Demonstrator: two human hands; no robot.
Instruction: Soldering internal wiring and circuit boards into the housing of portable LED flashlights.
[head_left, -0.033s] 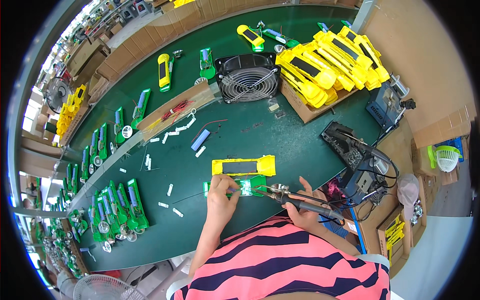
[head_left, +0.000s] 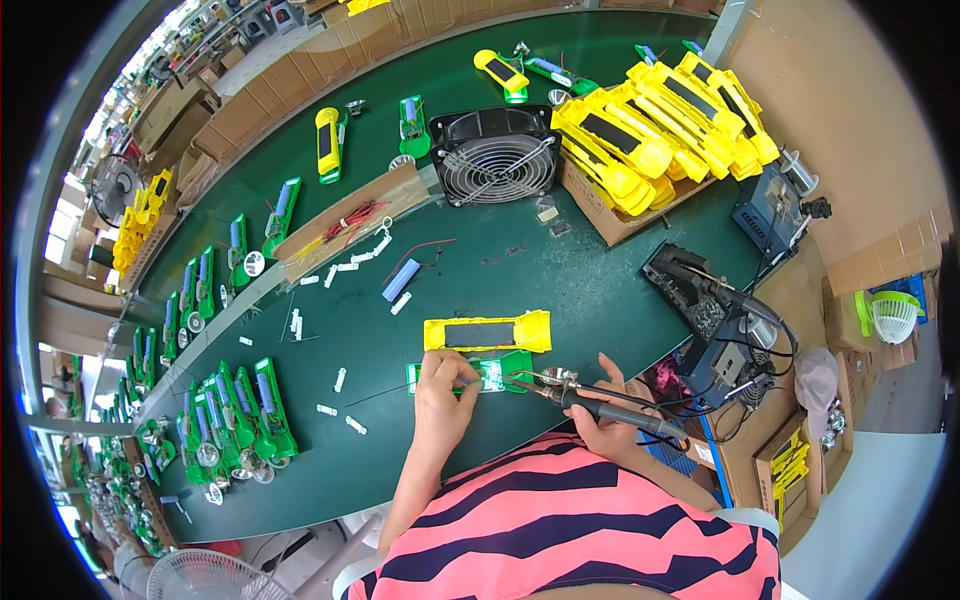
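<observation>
My left hand (head_left: pixel 446 392) is closed in a pinch over a green lamp housing (head_left: pixel 516 371). A thin wire (head_left: pixel 375 396) runs out leftward from its fingers. A white circuit board (head_left: pixel 492 376) sits in the housing, beside the fingertips. My right hand (head_left: pixel 600 418) grips the dark handle of a soldering iron (head_left: pixel 610 411), its index finger raised. The iron's tip points left at the board; whether it touches cannot be told. Just beyond the green housing lies a yellow housing (head_left: pixel 538 331) with a dark panel. The left fingers hide part of the green housing.
A black fan (head_left: pixel 497 168) stands at the back. Yellow housings (head_left: pixel 625 140) fill a carton at the right, near a soldering station (head_left: pixel 725 365). A blue battery (head_left: pixel 402 280) and small white strips (head_left: pixel 341 380) lie on the left-middle table. Green lamp assemblies (head_left: pixel 270 410) stand in a group farther left.
</observation>
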